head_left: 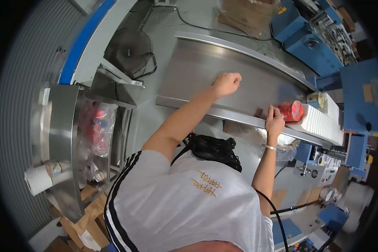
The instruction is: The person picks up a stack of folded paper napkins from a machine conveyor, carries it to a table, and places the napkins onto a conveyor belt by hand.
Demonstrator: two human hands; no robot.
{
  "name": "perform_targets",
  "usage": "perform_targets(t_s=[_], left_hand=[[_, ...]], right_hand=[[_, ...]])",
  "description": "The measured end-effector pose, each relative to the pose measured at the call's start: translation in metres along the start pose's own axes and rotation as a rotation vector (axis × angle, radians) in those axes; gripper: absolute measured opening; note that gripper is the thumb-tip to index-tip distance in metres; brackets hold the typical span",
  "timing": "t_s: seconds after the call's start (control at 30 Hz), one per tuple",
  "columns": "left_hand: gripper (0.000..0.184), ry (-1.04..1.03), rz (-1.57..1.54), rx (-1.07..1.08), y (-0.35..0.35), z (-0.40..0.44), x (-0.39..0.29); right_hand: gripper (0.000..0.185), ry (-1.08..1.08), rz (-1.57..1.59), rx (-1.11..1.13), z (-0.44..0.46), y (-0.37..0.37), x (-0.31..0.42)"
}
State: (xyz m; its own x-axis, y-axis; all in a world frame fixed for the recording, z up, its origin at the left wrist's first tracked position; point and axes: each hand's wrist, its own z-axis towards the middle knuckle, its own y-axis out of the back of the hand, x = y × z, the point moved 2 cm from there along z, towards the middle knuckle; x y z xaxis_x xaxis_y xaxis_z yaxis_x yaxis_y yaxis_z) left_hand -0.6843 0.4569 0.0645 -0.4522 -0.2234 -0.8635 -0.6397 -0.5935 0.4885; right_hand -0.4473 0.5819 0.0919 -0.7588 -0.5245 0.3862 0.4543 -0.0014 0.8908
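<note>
Seemingly, the bent right hand (275, 123) touches red packaging (291, 111).

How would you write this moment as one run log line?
left hand: curled, over metal surface | right hand: beside red container, contact unclear | white stack: next to red container

The grey shirt (176, 214) has gold lettering (204, 186) and black stripes (112, 197).

A shiny red, rounded item (292, 111) sits on the metal surface (189, 63), right beside the white stack (319, 124).
</note>
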Motion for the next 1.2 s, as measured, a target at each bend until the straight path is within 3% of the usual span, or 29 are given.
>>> perform_targets(t_s=[0.17,0.3,0.33,0.37,0.43,0.47,0.5,0.67,0.93,1.07,1.13,1.2], left_hand=[[0.017,0.001,0.049,0.096,-0.006,0.005,0.007],[0.018,0.129,-0.148,0.153,-0.007,0.003,0.009],[0.020,-0.061,-0.255,0.179,-0.006,0.003,0.020],[0.021,-0.084,-0.199,0.148,-0.005,0.000,0.012],[0.022,0.164,0.034,0.228,-0.001,0.002,-0.001],[0.024,-0.129,-0.069,0.221,-0.020,0.017,0.047],[0.021,-0.014,-0.170,0.282,-0.011,0.013,0.031],[0.014,0.133,-0.186,0.281,0.002,0.005,0.010],[0.014,0.110,-0.199,0.251,0.002,0.001,0.010],[0.018,0.128,-0.197,0.274,0.003,0.006,0.023],[0.017,0.065,-0.237,0.271,0.002,0.010,0.036],[0.017,0.149,-0.290,0.294,0.003,0.002,0.025]], right_hand=[[0.036,0.044,0.006,-0.030,0.002,-0.001,-0.010],[0.033,0.067,-0.013,-0.077,0.002,-0.012,-0.020],[0.030,0.105,-0.052,-0.066,0.000,-0.011,-0.020],[0.031,0.067,0.020,-0.098,-0.001,-0.011,-0.015],[0.031,0.019,0.117,-0.077,-0.005,-0.006,-0.009],[0.029,-0.008,0.086,-0.040,-0.005,0.000,-0.006],[0.027,0.017,0.108,-0.072,-0.007,0.002,-0.003],[0.028,-0.002,0.112,-0.024,-0.009,0.013,0.005],[0.027,0.002,0.122,-0.037,-0.009,0.013,0.003],[0.027,0.144,0.273,-0.097,-0.008,0.000,-0.012],[0.028,0.126,0.244,-0.018,-0.005,-0.006,-0.017],[0.029,0.088,0.318,0.022,-0.007,0.000,-0.015]])
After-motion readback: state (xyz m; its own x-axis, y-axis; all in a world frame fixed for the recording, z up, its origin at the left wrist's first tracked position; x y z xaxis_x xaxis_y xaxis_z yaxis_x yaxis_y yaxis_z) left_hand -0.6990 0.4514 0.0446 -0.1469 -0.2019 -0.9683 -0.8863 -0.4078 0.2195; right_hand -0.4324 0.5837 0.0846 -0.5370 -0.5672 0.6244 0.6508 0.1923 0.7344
